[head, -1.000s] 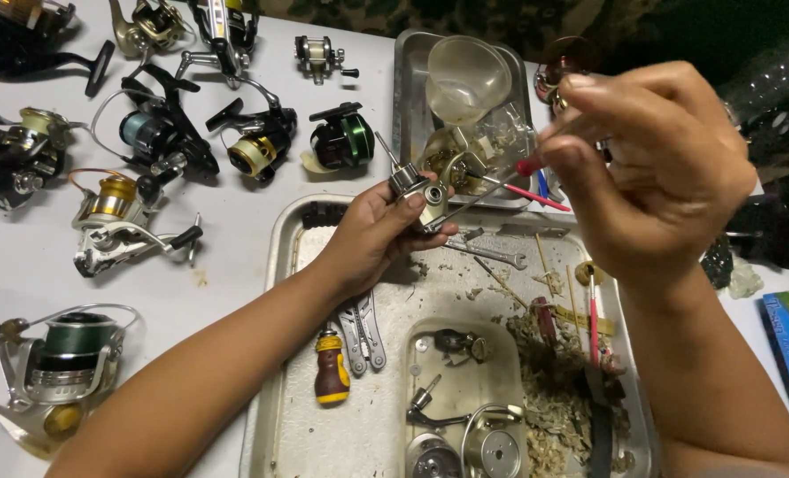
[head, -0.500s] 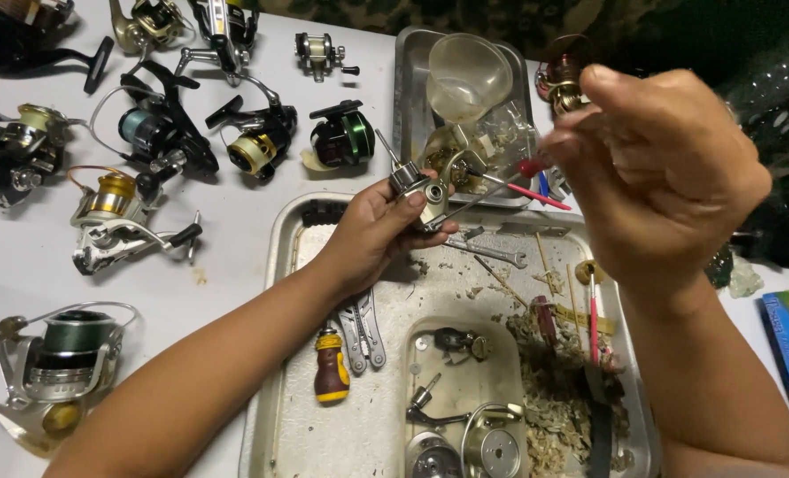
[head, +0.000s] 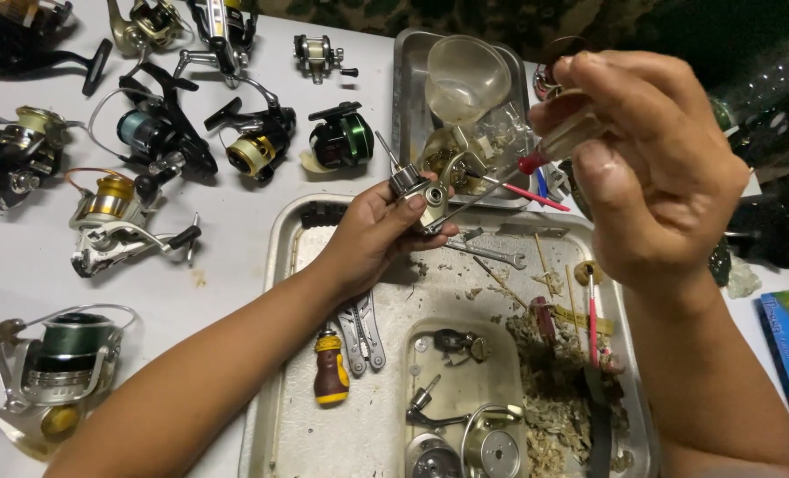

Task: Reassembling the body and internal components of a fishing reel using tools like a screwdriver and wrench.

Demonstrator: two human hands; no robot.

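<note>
white tabletop point(head: 235, 257), spinning reels around a metal tray point(head: 281, 265). left hand point(head: 372, 239) curled tight around a small reel part point(head: 421, 195), held above the tray's upper edge. right hand point(head: 651, 168) pinched closed on a long thin tool point(head: 536, 161), its tip touching the part.

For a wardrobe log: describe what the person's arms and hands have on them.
Nothing is worn: the left hand and right hand are bare, with no gloves, rings or watch visible. Both forearms are uncovered as far as the frame shows, no sleeves in view.
</note>
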